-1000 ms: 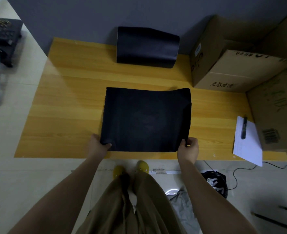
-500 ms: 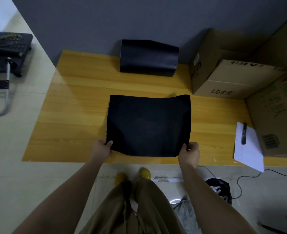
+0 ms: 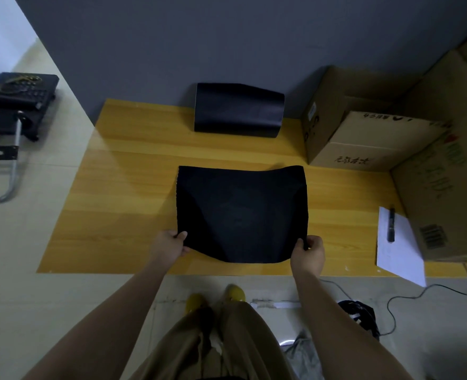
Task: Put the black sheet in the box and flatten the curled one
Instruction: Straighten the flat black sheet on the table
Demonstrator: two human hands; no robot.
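Note:
A black sheet (image 3: pixel 240 212) lies across the middle of the yellow wooden table (image 3: pixel 122 193), its near edge lifted and sagging between my hands. My left hand (image 3: pixel 169 244) pinches its near left corner and my right hand (image 3: pixel 309 250) pinches its near right corner. A second black sheet, curled (image 3: pixel 237 111), stands against the wall at the table's far edge. An open cardboard box (image 3: pixel 364 138) sits at the far right of the table, beyond the flat sheet.
A larger cardboard box (image 3: pixel 446 187) fills the right side. A white paper (image 3: pixel 399 250) with a black marker (image 3: pixel 391 223) hangs over the near right edge. A cable and a dark bag lie on the floor at the right; a black case sits far left.
Both hands have raised the sheet's near corners off the table, so its near edge now sags in a curve. The view has pulled back from the table.

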